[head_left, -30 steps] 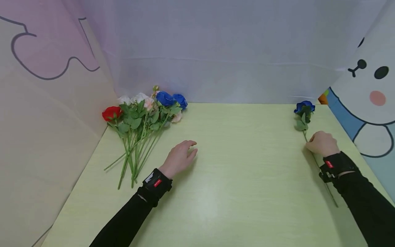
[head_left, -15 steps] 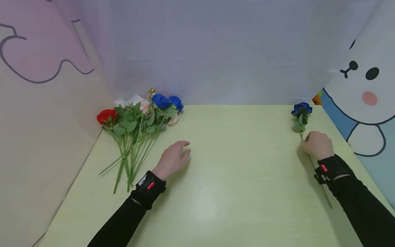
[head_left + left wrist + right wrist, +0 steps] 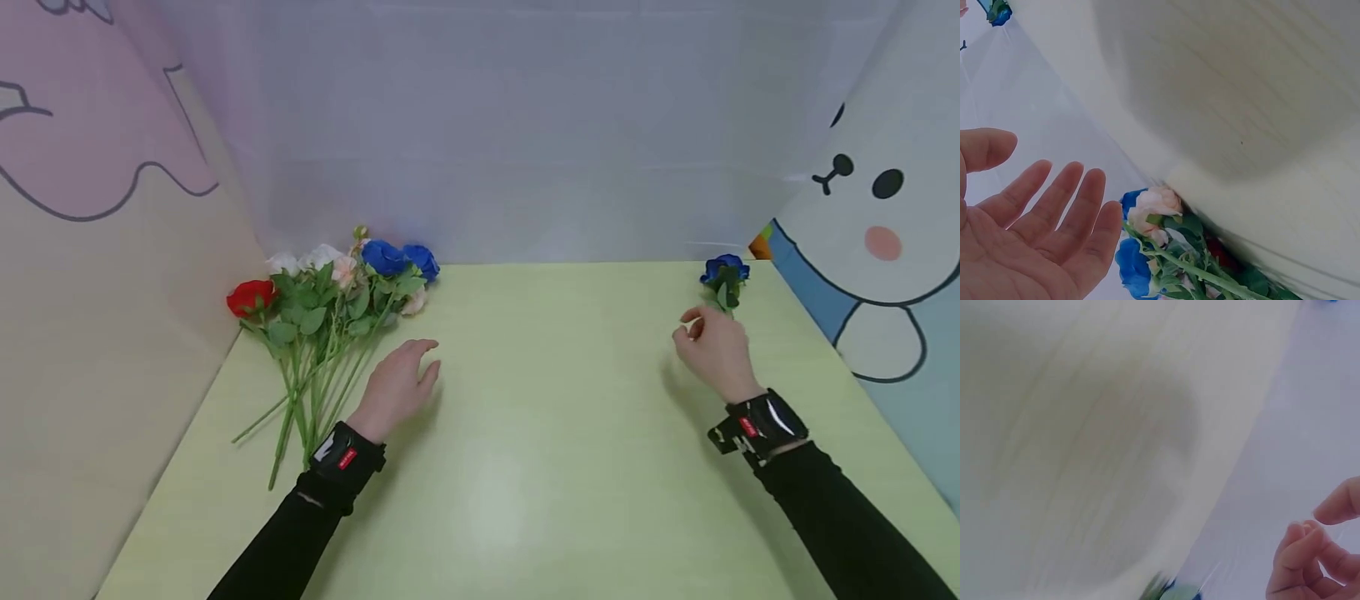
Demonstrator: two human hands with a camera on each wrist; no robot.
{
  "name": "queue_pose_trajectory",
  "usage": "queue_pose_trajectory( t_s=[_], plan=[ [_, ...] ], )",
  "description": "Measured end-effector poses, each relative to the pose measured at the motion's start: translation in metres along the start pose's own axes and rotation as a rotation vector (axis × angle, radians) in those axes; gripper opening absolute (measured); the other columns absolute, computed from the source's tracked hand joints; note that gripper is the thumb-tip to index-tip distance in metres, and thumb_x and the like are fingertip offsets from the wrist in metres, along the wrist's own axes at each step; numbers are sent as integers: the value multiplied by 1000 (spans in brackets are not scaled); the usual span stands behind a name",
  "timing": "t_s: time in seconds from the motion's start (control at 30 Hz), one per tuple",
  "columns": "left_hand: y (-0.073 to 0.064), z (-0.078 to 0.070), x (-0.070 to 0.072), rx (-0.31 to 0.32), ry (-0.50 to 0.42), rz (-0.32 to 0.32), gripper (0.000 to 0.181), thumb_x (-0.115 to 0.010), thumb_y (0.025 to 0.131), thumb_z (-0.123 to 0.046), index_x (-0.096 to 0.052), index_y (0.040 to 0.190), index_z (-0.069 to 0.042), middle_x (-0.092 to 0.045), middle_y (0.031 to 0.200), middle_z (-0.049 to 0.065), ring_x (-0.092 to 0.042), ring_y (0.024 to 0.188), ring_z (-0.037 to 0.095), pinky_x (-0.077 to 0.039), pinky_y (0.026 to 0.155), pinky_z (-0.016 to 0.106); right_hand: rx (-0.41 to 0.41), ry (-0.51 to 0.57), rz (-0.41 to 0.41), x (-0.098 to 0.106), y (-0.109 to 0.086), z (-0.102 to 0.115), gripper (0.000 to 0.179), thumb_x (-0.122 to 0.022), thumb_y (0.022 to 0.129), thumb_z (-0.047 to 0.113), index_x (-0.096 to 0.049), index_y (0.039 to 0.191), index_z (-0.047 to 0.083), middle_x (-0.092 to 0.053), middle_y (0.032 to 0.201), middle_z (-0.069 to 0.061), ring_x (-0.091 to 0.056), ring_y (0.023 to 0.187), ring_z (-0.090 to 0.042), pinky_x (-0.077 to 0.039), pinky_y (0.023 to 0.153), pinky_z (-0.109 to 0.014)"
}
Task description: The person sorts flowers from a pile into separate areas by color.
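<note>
My left hand (image 3: 395, 390) hovers over the table with its fingers relaxed, holding nothing. Beside it, to the left, lies a bunch of artificial roses: a red rose (image 3: 251, 297), white and pink ones, and two blue roses (image 3: 384, 257) on green stems. The left wrist view shows the palm (image 3: 1041, 250) and a pink rose (image 3: 1157, 209) past the fingertips. A single blue rose (image 3: 725, 273) lies at the far right; my right hand (image 3: 716, 350) hangs over its stem, mostly hiding it. Loosely curled, the right fingers (image 3: 1300, 556) hold nothing, with thumb and index apart.
The pale yellow table (image 3: 525, 467) reaches back to a whitish curtain (image 3: 525, 125). Cartoon-printed cloth (image 3: 885, 333) hangs along the right side, and a pink and beige sheet (image 3: 97, 333) stands at the left.
My right hand has let go of the single blue rose's stem and moved left and up from the table. The left hand keeps its pose; the view has shifted slightly.
</note>
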State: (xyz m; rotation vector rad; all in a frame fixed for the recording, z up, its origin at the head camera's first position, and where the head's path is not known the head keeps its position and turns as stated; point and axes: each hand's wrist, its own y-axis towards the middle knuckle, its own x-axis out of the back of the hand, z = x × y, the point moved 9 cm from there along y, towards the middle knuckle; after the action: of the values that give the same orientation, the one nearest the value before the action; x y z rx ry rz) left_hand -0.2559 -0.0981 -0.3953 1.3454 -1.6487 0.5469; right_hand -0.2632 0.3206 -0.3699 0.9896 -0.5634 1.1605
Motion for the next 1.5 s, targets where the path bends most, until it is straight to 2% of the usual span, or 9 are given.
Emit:
queue_pose_trajectory(
  t_s=[0.2,0.37,0.63,0.73,0.87,1.0,1.17,1.37,1.5],
  plan=[
    [-2,8,9,0,48,-36,35,-54,97,-19,-56,126,-2,-59,120,17,-57,107,32,-48,87,46,0,190,34,-25,-6,41,16,-53,86,6,-61,97,-2,-57,74,-11,-49,61,-21,-39,52,-29],
    [-3,15,23,27,80,-68,35,-54,96,-20,-56,126,-1,-59,121,18,-58,105,34,-49,84,47,-46,407,153,-53,-12,71,18,-52,90,6,-61,103,-2,-58,84,-14,-56,72,-25,-44,57,-23],
    [-7,34,43,71,122,-102,36,-55,95,-18,-55,126,1,-59,121,23,-57,104,40,-49,81,52,-206,803,381,-95,-22,115,25,-52,95,11,-54,115,-4,-58,96,-22,-59,80,-19,-53,72,-26],
    [-10,43,55,84,148,-134,35,-56,94,-17,-57,123,2,-60,118,24,-59,100,40,-50,78,52,-261,946,468,-109,-25,133,28,-51,97,13,-50,120,-3,-58,98,-18,-58,84,-18,-53,80,-29],
    [-13,53,70,104,179,-164,32,-55,94,-16,-59,118,5,-61,112,25,-59,94,42,-49,74,53,-343,1157,548,-124,-29,154,29,-49,98,12,-46,123,-3,-55,96,-10,-58,84,-15,-52,78,-22],
    [-20,68,83,173,210,-145,33,-55,93,-16,-58,118,6,-60,109,27,-59,89,44,-49,70,54,-448,1314,579,-136,-33,169,26,-47,99,10,-46,122,-1,-55,95,-7,-57,83,-15,-50,73,-18],
    [-26,86,94,266,246,-88,35,-52,93,-16,-57,118,9,-59,108,30,-58,84,45,-49,62,55,-533,1412,590,-150,-36,180,25,-46,98,7,-46,122,-1,-54,94,-7,-56,83,-16,-50,72,-19],
    [-29,101,94,323,249,-8,34,-52,94,-16,-59,110,13,-61,100,33,-59,77,44,-48,60,53,-602,1504,633,-166,-42,195,31,-46,96,3,-42,126,-3,-53,92,-6,-54,81,-16,-48,70,-20],
    [-26,106,89,351,251,31,27,-53,93,-17,-60,91,8,-60,76,22,-55,61,33,-44,47,42,-619,1544,660,-170,-46,203,35,-45,95,2,-38,129,-4,-52,92,-6,-53,80,-16,-47,70,-20]
  ],
)
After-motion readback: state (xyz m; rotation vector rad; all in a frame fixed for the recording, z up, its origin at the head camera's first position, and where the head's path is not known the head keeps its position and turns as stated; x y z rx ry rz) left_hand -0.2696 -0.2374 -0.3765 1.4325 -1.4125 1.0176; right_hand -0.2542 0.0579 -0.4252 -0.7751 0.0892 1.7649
